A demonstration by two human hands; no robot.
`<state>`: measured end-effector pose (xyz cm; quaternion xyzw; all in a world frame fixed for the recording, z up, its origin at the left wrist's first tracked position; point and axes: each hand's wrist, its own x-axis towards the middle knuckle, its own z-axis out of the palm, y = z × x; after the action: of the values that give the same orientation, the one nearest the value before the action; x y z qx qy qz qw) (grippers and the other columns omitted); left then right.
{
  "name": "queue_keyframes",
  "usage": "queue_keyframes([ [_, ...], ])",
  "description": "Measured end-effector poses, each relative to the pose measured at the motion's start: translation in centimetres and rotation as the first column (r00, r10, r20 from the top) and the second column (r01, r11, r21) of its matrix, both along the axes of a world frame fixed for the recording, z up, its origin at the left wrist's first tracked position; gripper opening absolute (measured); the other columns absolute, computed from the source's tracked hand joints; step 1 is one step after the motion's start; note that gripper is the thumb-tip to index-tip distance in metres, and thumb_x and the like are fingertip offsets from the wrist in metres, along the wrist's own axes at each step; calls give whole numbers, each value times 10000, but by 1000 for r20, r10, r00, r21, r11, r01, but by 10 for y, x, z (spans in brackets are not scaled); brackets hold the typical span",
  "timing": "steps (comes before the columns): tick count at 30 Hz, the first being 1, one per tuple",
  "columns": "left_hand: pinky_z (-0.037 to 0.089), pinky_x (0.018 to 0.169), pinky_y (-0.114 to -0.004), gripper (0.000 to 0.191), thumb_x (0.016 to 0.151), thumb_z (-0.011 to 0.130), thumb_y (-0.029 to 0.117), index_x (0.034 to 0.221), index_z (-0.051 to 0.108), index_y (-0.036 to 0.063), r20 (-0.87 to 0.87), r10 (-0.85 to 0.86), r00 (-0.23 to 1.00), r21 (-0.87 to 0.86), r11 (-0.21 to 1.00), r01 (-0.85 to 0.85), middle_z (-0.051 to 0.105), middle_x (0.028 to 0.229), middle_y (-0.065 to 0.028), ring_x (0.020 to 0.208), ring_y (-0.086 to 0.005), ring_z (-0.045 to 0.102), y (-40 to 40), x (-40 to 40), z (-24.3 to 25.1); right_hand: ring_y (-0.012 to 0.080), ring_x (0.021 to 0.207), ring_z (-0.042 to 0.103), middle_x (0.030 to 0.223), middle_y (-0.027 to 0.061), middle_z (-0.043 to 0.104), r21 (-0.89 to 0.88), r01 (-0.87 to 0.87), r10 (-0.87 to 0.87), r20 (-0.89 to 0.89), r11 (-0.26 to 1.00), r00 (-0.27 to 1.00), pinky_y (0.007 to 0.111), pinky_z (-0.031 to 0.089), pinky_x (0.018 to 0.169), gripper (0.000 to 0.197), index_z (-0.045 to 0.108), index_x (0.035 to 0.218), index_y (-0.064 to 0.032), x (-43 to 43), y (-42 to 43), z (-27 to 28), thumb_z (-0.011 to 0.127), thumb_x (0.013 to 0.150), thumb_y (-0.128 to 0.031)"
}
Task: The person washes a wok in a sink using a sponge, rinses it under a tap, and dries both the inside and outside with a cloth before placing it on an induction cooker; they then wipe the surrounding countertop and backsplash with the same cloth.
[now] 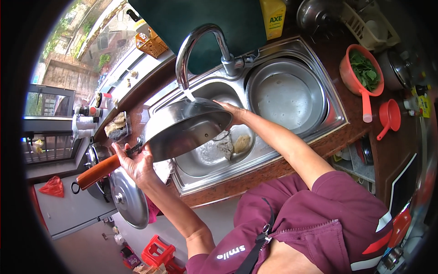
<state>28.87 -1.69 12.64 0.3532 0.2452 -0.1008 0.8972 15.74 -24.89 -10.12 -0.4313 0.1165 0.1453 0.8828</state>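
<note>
A steel wok (184, 137) is tilted on its side over the left sink basin (191, 167). My left hand (138, 162) grips it where the wooden handle (99, 171) joins the pan. My right hand (234, 111) holds the opposite rim, its fingers partly hidden behind the wok. Water (189, 95) runs from the curved chrome faucet (202, 30) onto the wok's outer side. Below, a pale rag-like piece (224, 145) and a tan scrubbing pad (242, 144) lie in the wet basin.
A large metal basin (284, 99) with some water fills the right sink. Right of it are a coral strainer of leafy greens (366, 72) and a red ladle (390, 118). A metal lid (128, 198) leans at left. A yellow bottle (273, 20) stands behind.
</note>
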Motion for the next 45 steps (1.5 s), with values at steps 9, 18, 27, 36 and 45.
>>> queue_keyframes([
  [9,496,762,-445,256,795,673,274,645,588,85,242,-298,924,-21,950,312,615,637,-46,660,-165,600,3,-56,41,228,996,576,1100,118,582,144,-155,174,-130,977,976,443,521,692,552,536,1161,-97,0,9,-2,400,865,-543],
  [18,418,752,-299,280,886,546,301,797,451,53,431,-622,653,143,762,632,491,799,-45,807,-143,500,20,-88,66,383,1187,396,1336,218,345,173,-267,298,-191,948,935,636,262,909,794,232,1389,-181,2,36,-44,187,811,-724],
  [27,256,577,-220,549,779,536,575,655,355,72,402,-894,198,704,440,558,313,670,10,633,-96,330,14,-91,73,268,1140,449,1250,163,448,301,-25,32,-18,953,999,480,372,923,693,388,1294,-136,0,43,4,301,832,-645],
  [36,334,691,-198,695,644,660,538,1030,438,5,197,-978,68,785,199,587,532,891,-53,753,-88,473,4,-87,94,187,913,570,1030,109,577,410,213,-205,-63,887,977,326,489,788,409,543,1083,-28,-2,18,-23,479,883,-379],
  [45,388,603,-202,362,638,633,93,993,595,36,-37,-997,73,907,-2,422,548,660,-5,611,-76,498,14,-114,98,206,885,590,981,110,618,346,97,-95,-24,933,995,360,492,759,354,586,1010,-30,-64,-15,48,606,760,-279],
])
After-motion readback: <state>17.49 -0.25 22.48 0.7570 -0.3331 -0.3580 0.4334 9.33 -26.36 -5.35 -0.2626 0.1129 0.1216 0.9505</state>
